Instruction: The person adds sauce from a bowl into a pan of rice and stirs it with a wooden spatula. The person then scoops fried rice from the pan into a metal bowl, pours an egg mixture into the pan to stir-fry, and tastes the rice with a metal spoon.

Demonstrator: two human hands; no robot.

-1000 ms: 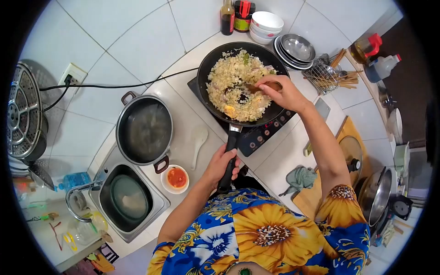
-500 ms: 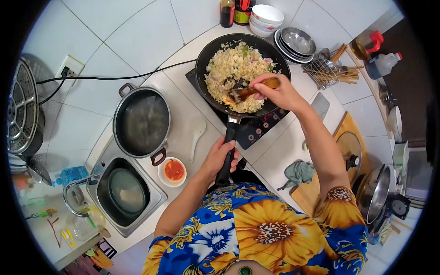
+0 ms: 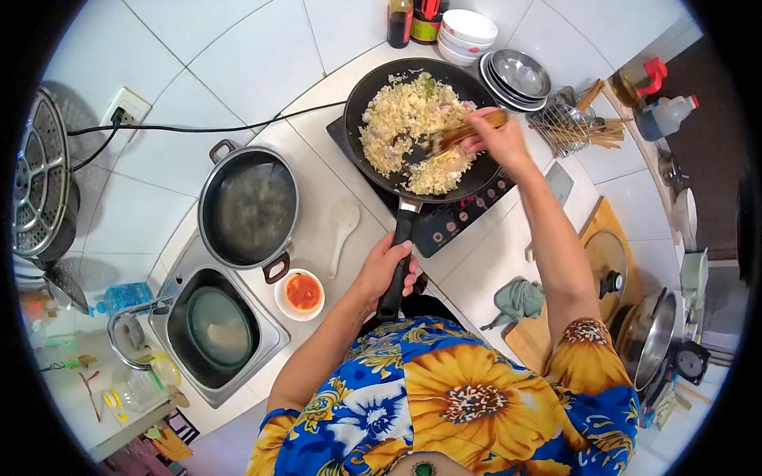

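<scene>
Left hand gripping the pan handle, the right hand, clasping a spatula, has shifted rightward.

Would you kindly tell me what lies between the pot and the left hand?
In the head view, a white spoon lies on the counter between the pot and the left hand.

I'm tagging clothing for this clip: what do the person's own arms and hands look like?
The left hand and right hand wear no gloves, and no watch shows. Below short sleeves in a blue and yellow floral print, the arms are bare.
</scene>
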